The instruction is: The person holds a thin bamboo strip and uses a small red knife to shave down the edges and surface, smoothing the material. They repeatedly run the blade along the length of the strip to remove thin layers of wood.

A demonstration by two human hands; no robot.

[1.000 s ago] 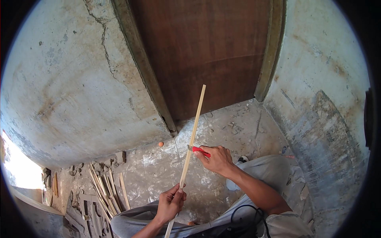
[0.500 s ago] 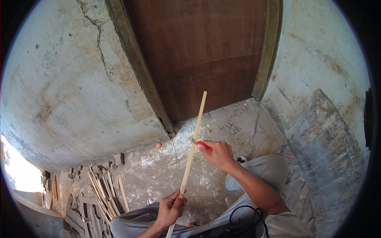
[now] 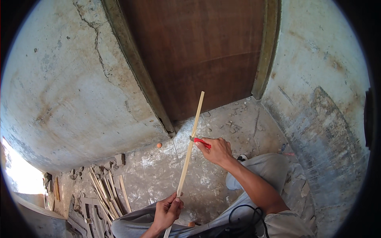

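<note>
A long pale bamboo strip (image 3: 186,163) slants up and away from my lap, its far end standing before the door. My left hand (image 3: 168,210) is closed round its lower part, thumb on top. My right hand (image 3: 217,151) grips a red-handled utility knife (image 3: 203,142) whose short grey blade lies against the strip about midway up. The fingers wrap the handle and hide part of it.
A bundle of split strips (image 3: 106,193) lies at the lower left beside a grey slotted piece (image 3: 94,210). Rubble (image 3: 120,159) lines the left wall. A small orange ball-like thing (image 3: 159,145) sits on the dusty tiles. The brown door (image 3: 198,55) stands beyond.
The strip and both hands have shifted slightly left. The knife has risen a little on the strip, and the pale shaving seen at its blade no longer shows.
</note>
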